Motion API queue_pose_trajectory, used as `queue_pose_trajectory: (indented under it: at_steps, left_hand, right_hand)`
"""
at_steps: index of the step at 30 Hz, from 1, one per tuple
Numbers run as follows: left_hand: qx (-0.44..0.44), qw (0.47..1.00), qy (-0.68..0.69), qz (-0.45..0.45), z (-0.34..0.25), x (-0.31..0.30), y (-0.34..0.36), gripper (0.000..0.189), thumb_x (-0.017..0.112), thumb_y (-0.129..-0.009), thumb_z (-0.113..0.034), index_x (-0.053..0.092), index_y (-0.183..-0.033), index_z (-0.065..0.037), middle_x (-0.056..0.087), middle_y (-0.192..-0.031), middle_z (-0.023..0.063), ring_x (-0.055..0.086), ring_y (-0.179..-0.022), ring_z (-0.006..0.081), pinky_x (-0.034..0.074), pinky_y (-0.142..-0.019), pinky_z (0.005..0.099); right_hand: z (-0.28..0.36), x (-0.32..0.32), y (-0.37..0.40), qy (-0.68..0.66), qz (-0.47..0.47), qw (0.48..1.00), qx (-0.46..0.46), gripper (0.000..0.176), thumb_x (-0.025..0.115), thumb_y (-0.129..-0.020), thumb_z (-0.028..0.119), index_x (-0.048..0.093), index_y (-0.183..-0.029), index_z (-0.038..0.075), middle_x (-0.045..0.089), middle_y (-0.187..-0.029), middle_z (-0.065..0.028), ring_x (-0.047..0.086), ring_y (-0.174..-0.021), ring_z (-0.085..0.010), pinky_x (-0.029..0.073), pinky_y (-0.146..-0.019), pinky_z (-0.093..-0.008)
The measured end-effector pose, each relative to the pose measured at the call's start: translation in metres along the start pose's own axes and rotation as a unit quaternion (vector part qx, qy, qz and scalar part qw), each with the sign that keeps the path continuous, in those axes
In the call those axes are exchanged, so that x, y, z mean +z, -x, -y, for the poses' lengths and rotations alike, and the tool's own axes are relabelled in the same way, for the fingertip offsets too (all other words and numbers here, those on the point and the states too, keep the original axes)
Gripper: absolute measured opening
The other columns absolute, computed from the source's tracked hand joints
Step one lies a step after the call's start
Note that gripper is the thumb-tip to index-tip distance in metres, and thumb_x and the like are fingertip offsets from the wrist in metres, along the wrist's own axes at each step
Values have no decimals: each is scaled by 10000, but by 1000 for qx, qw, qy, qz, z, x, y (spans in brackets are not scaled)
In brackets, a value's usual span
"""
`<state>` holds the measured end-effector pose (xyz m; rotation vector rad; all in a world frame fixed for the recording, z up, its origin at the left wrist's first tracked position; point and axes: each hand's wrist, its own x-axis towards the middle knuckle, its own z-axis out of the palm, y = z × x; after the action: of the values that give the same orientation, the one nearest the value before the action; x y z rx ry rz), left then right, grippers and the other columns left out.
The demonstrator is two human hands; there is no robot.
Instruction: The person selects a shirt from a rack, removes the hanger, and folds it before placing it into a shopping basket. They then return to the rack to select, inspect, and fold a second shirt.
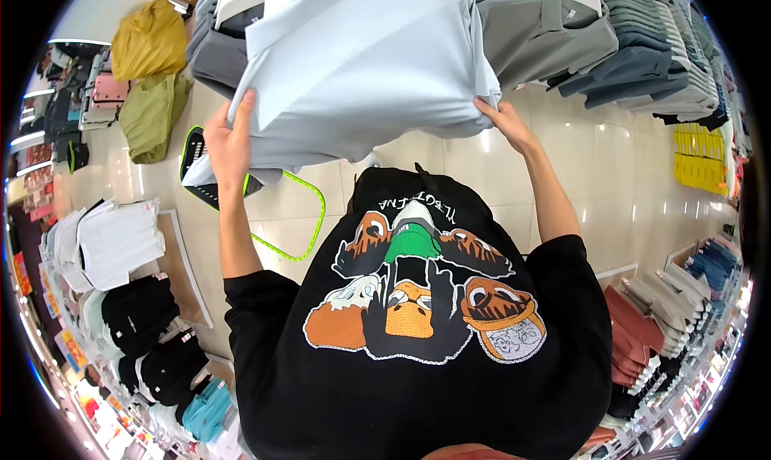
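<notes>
A large light grey-blue garment (361,67) is spread out in front of me, held up between both hands. My left hand (232,139) grips its left edge, thumb on top and fingers behind the cloth. On the opposite side, my right hand (507,124) pinches the right edge between thumb and fingers. A loose lower fold hangs below the left hand, overlapping a black shopping basket (195,151) with a bright green rim. Folds conceal the garment's exact cut.
Grey shirts (534,34) hang along the rack ahead, with darker shirts (642,59) to the right. Mustard clothing (149,38) is at the upper left. White tops (120,243) hang at the left, reddish garments (630,335) at the lower right. The floor (450,159) is shiny tile.
</notes>
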<state>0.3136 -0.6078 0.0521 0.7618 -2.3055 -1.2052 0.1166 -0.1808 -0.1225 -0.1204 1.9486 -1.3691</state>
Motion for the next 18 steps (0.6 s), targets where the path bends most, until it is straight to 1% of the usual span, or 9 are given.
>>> queue_pose_trajectory:
  at_steps: [2,3,5,6,13,14,15,17,18]
  left_hand:
    - [5,1000,0,10,8,3,9,390,689,-986,-338,698,-906,44,472,-668,-58,372,-642,56,313,-558,249]
    - [4,1000,-2,2,13,4,14,390,689,-986,-338,698,-906,44,472,-668,-58,372,-642,56,313,-558,249]
    - [-8,1000,-14,17,25,6,21,418,686,-989,-342,624,-800,26,424,-647,-56,352,-638,58,299,-550,264]
    - [-7,1000,-2,-3,27,10,24,452,695,-986,-331,528,-729,2,382,-632,-50,335,-635,60,284,-539,275]
    - [22,998,-8,-64,58,6,23,437,714,-976,-284,506,-720,3,374,-635,-45,331,-631,63,283,-527,274]
    - [14,997,-3,-72,61,6,23,432,712,-976,-292,522,-733,10,391,-637,-43,343,-635,65,295,-534,277]
    - [9,997,-4,-77,64,3,20,432,712,-976,-292,522,-733,10,391,-637,-43,343,-635,65,295,-534,277]
    - [-12,993,26,-115,73,-4,16,428,711,-974,-306,543,-748,17,417,-640,-40,360,-640,68,305,-548,277]
    - [-9,992,28,-125,78,-11,12,409,706,-976,-322,602,-792,28,457,-657,-41,384,-655,68,323,-565,273]
  right_hand:
    - [-10,-1,3,34,-51,998,-15,655,632,-951,589,723,-1050,-52,695,-945,-60,604,-917,-129,468,-854,-301]
    - [-14,0,3,36,-45,998,-19,655,632,-951,589,723,-1050,-52,695,-945,-60,604,-917,-129,468,-854,-301]
    - [-25,3,0,41,-101,994,3,653,576,-980,611,690,-816,-10,595,-774,-8,511,-762,-93,428,-678,-280]
    - [-43,8,-9,4,-127,991,-40,646,566,-989,605,618,-719,21,532,-700,12,461,-689,-83,384,-592,-293]
    - [-18,49,3,16,-122,992,-6,702,556,-992,609,632,-740,-42,581,-727,-25,509,-719,-114,438,-671,-311]
    - [-36,43,-10,48,-102,993,23,713,561,-989,607,678,-861,-85,645,-796,-77,573,-766,-139,475,-718,-308]
    - [-30,49,-8,52,-96,994,23,713,561,-989,607,678,-861,-85,645,-796,-77,573,-766,-139,475,-718,-308]
    - [-24,62,4,46,-33,998,-32,675,623,-971,551,691,-1065,-114,709,-937,-136,649,-870,-177,513,-805,-315]
    - [-23,65,6,46,-29,998,-27,675,623,-971,551,691,-1065,-114,709,-937,-136,649,-870,-177,513,-805,-315]
